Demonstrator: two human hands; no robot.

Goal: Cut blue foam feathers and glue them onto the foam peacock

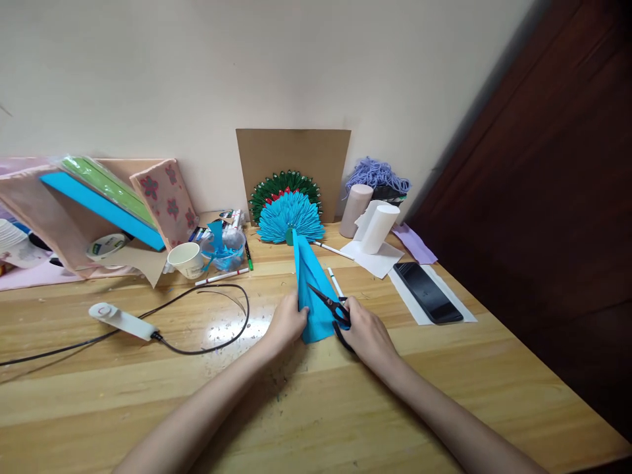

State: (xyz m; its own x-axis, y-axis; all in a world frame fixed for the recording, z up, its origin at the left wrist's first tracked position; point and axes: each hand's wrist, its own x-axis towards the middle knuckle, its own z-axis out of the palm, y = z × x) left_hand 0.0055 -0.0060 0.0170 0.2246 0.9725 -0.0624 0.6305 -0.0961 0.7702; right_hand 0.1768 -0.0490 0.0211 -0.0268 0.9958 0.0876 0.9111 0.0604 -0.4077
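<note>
Looks like a crafting spot tbh; wooden tabletop [74, 415], purple yarn [376, 174], markers [222, 277]. Scissors [328, 302] out too; pleated blue fan [291, 214] before cardboard [296, 150].

Phone [428, 293]: is lying face up on a white sheet [413, 307]
Purple yarn [376, 174]: is sitting in a tangle behind a pinkish roll [356, 212]
Paper cup [186, 262]: is standing upright near a flowered panel [162, 205]
Black cord [248, 313]: is looping across the wooden table [123, 395] from a white device [124, 321]

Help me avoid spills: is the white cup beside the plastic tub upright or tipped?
Upright. The white cup has its open rim facing up and its narrower base down on the table.
</note>
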